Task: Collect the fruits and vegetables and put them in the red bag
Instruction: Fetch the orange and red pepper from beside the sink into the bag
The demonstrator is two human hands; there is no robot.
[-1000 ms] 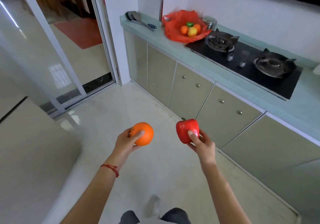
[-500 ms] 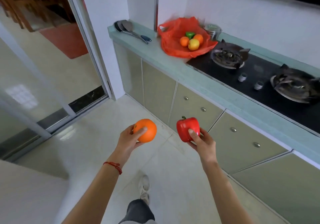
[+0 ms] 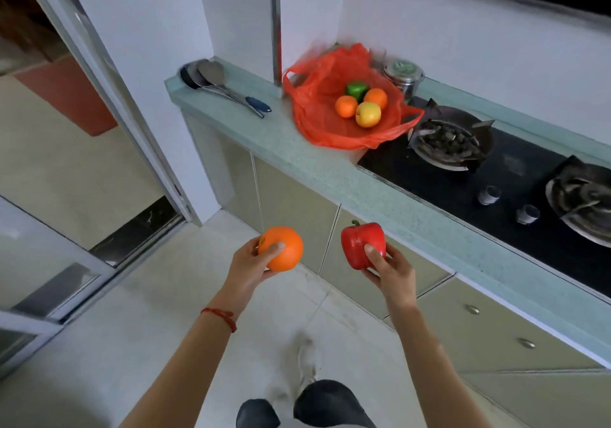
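Since the earlier frames the counter (image 3: 330,176) and the red bag (image 3: 317,120) have drawn closer and larger in view, and the glass door has slid off to the left; the grip of both hands has stayed the same.

The left hand (image 3: 251,267) cups an orange (image 3: 282,249) from below and behind, thumb curled over its near face, the other fingers hidden under it. The right hand (image 3: 391,270) grasps a red pepper (image 3: 362,244), thumb pressed on its front, fingers wrapped round its right side, stem pointing up and left. Orange and pepper are near each other but apart, both over the floor in front of the cabinets.

The bag lies open on the counter, well beyond the fingertips, just left of the stove (image 3: 463,176). In it sit two oranges, a yellow apple (image 3: 368,115) and a green pepper (image 3: 356,89), touching. Left of the bag lie ladles (image 3: 211,77).
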